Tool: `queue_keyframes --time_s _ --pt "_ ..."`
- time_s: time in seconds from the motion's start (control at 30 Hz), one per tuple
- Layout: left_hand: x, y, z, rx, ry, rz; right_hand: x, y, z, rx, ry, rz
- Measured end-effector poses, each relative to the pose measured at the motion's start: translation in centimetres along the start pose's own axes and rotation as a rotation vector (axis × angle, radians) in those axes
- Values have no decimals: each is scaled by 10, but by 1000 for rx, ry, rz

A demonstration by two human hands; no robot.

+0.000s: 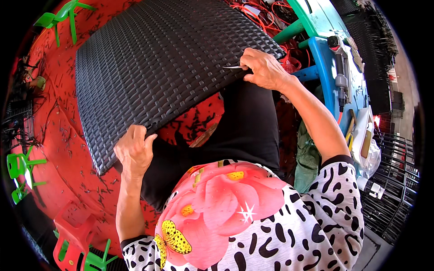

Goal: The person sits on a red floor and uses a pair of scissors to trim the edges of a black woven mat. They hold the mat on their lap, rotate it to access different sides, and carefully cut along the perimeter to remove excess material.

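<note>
A large black woven panel [162, 58], like plastic wicker, lies tilted across my lap and reaches away from me. Its near edge is in the grip of my left hand [134, 151], fingers on top near the left corner and thumb along the rim. At the same edge, close to the right corner, my right hand [264, 70] is closed round a thin pointed metal tool [233, 67]. The tool's tip points left over the weave; its handle is hidden in my fist. Whether the tip touches the strands I cannot tell.
Black strip offcuts litter the red floor [63, 149]. At right, a blue stool [323, 58] carries a grey air tool [341, 74] with a red hose. Green stools [68, 13] and a red chair [74, 235] stand at left. Black wire racking [393, 176] is far right.
</note>
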State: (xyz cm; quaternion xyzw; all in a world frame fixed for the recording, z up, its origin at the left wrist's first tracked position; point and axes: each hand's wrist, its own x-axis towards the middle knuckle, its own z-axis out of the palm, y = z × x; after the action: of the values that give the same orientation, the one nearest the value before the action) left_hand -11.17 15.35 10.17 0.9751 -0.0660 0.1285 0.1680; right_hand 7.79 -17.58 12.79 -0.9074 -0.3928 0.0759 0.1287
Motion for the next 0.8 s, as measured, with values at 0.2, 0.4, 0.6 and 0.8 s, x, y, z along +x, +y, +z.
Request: queue_keyframes --time_s 0.2,0.4,0.6,0.8 --pt "0 0 1 6 38 20 1 -21 8 60 86 -84" --pt "-1 1 2 7 36 14 5 -30 12 34 25 -84" --pt "-3 2 4 -21 75 4 3 -38 17 88 109 -102" --pt "-4 3 5 -27 82 -4 11 -41 14 66 24 -75"
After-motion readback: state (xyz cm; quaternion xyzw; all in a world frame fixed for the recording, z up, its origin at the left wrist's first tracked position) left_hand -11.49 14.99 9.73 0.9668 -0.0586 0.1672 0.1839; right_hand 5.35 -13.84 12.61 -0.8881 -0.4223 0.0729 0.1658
